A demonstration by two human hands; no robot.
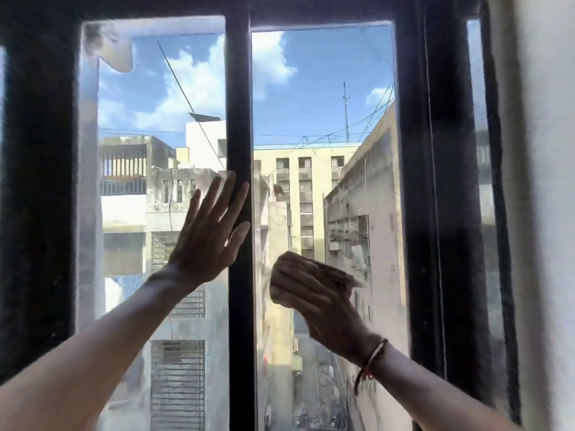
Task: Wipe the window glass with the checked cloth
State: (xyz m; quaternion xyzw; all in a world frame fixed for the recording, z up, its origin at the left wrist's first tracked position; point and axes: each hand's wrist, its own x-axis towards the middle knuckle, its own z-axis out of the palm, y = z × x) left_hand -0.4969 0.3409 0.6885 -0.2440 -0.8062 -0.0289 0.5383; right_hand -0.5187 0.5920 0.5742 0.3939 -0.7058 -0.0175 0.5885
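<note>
A two-pane window fills the head view. My right hand (314, 293) presses flat on the lower part of the right glass pane (323, 119). A pale cloth (275, 295) shows only as a thin edge under its palm and fingers, and its checks cannot be made out. A thread band circles that wrist. My left hand (208, 234) is spread open with fingers apart, flat against the left glass pane (149, 98), its fingertips overlapping the dark centre frame bar (238, 104).
Dark frame uprights (417, 181) border the panes on both sides. A white wall (547, 181) stands at the far right. A pale scrap (116, 48) clings to the upper left corner of the left pane. Buildings, wires and sky lie beyond the glass.
</note>
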